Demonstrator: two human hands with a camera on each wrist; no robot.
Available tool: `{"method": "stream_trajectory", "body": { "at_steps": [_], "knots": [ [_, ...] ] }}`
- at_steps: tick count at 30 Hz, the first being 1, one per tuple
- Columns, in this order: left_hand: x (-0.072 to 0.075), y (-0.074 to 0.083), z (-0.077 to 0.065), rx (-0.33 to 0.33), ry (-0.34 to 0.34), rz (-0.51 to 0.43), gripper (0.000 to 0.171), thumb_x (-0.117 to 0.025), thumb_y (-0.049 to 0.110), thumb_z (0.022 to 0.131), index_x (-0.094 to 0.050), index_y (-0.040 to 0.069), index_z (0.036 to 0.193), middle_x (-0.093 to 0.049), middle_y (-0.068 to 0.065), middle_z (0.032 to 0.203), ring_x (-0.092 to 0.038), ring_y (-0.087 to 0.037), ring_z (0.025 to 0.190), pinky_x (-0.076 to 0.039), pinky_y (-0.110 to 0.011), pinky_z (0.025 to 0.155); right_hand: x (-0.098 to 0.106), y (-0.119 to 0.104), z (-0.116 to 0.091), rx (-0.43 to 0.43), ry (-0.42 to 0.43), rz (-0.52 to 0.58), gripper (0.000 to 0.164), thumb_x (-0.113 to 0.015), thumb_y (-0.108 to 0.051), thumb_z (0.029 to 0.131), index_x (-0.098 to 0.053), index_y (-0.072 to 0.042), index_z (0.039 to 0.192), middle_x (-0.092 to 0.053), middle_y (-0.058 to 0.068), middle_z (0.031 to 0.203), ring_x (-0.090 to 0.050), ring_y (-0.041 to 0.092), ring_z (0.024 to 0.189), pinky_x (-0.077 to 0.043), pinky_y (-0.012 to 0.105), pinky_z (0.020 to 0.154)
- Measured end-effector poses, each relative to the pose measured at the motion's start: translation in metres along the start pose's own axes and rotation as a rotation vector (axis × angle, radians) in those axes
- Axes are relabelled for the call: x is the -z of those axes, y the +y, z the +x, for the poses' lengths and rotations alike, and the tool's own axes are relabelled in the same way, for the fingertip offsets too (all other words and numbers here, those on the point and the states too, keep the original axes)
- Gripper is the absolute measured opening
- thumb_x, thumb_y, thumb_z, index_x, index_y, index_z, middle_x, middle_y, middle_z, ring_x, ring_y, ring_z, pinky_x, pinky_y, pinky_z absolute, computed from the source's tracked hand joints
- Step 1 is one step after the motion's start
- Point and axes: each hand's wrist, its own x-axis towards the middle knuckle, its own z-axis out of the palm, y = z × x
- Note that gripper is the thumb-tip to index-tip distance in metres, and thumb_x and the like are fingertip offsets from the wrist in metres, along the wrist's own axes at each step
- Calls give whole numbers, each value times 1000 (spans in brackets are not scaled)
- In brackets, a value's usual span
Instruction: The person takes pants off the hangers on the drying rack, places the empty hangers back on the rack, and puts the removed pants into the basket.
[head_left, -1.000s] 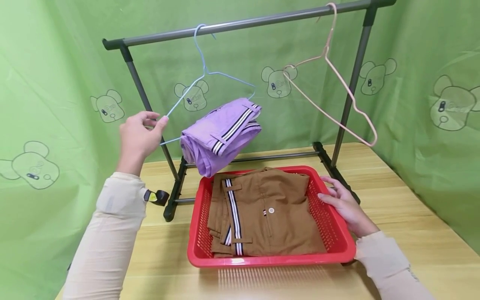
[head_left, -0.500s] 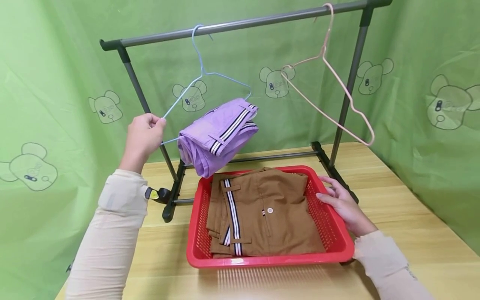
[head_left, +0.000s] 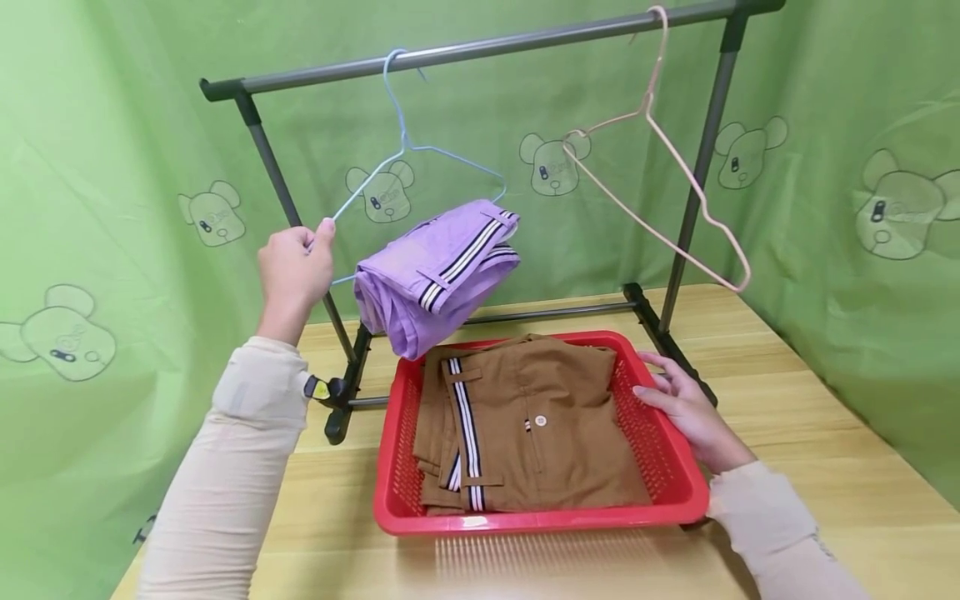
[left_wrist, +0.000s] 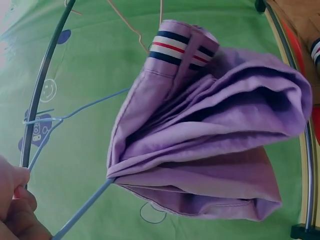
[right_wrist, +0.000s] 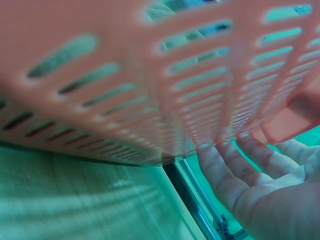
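Observation:
My left hand (head_left: 296, 265) pinches the left shoulder of a light blue wire hanger (head_left: 375, 173), which hooks over the rack's rail. Folded purple trousers (head_left: 438, 267) with a striped waistband hang over the hanger's lower bar. In the left wrist view their folds (left_wrist: 210, 125) hang from the bar, and the fingertips hold the wire at the lower left. My right hand (head_left: 686, 408) holds the right rim of a red perforated basket (head_left: 543, 523), thumb over the rim and fingers along the outer wall. Folded brown trousers (head_left: 570, 450) with a striped waistband lie in the basket.
A pink wire hanger (head_left: 678, 150) hangs bare at the right of the metal rack's rail (head_left: 525, 42). The rack's black feet (head_left: 652, 321) stand on a wood-patterned table (head_left: 795, 433), behind the basket. Green printed cloth (head_left: 465, 117) encloses the back and sides.
My left hand has moved slightly right and a little up along the hanger, tightening from a looser pinch. The purple trousers shift only slightly. My right hand stays on the basket.

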Motion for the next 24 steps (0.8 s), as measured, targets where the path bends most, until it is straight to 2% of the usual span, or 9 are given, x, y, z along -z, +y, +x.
{"method": "stream_trajectory", "body": {
  "at_steps": [3,7,14,17,21,24],
  "knots": [
    [0,1,0,24,9,-42,46,-45,51,99,-51,12,75,-48,1,66,-43,-17,62,-37,-28,55,-1,0,1,5,1,-9,52,-57,-7,98,-33,-11,143,-63,-2,114,-68,18,92,-58,36,72],
    [0,3,0,67,61,-118,44,-50,50,97,-52,13,74,-49,2,66,-43,-15,61,-37,-27,54,-1,0,1,5,7,-23,52,-57,-7,98,-33,-11,143,-63,-3,114,-68,18,92,-58,36,72],
    [1,7,-1,128,123,-185,43,-55,53,94,-53,14,75,-51,2,68,-44,-16,65,-37,-28,60,-1,-1,0,-11,18,-27,54,-57,-8,98,-31,-10,144,-62,-4,114,-67,17,93,-57,36,72],
    [1,8,-1,153,143,-244,41,-59,52,92,-55,15,76,-52,3,70,-45,-15,67,-39,-28,62,-1,0,0,-9,18,-19,52,-57,-7,98,-32,-12,144,-63,-4,114,-67,17,93,-57,35,72],
    [1,7,0,173,190,-318,38,-65,48,90,-56,14,75,-51,3,70,-45,-13,67,-40,-27,63,-2,1,0,-14,15,-17,53,-57,-8,98,-30,-10,144,-62,-4,115,-67,18,93,-57,36,73],
    [1,6,1,175,208,-341,37,-66,48,89,-56,14,75,-51,3,70,-45,-13,67,-40,-26,64,-2,1,0,-20,17,-20,55,-57,-10,98,-28,-8,145,-62,-4,116,-68,18,93,-57,37,74]
  ]
}}
